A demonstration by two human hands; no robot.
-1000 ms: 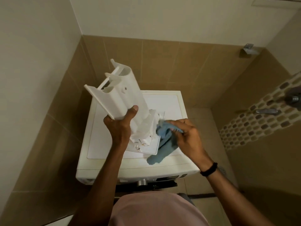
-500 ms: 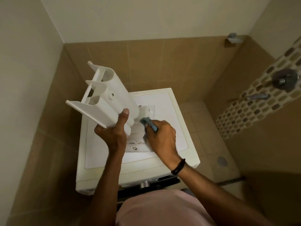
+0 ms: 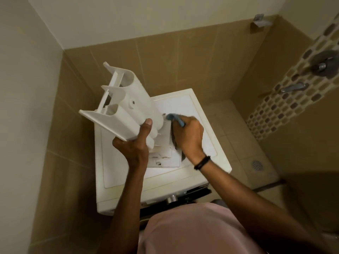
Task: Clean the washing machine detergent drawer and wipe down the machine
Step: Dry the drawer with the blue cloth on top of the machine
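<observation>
My left hand point(image 3: 134, 143) grips the white detergent drawer point(image 3: 124, 109) and holds it tilted above the white washing machine point(image 3: 201, 125), underside toward me, thumb on its side. My right hand point(image 3: 189, 138) holds a blue cloth point(image 3: 174, 118) bunched in its fingers and presses it against the drawer's lower right end. Most of the cloth is hidden inside the hand. A flat white drawer part point(image 3: 165, 160) lies on the machine's top under both hands.
The machine stands in a narrow tiled corner, walls close behind and to the left. Tiled floor with a round drain point(image 3: 256, 165) lies to the right. Taps point(image 3: 293, 88) are on the mosaic wall at right. The open drawer slot point(image 3: 176, 198) is at the machine's front.
My right hand moved from the drawer's lower end, where the cloth hung loose, up along its right side with the cloth bunched. The drawer stays tilted in my left hand.
</observation>
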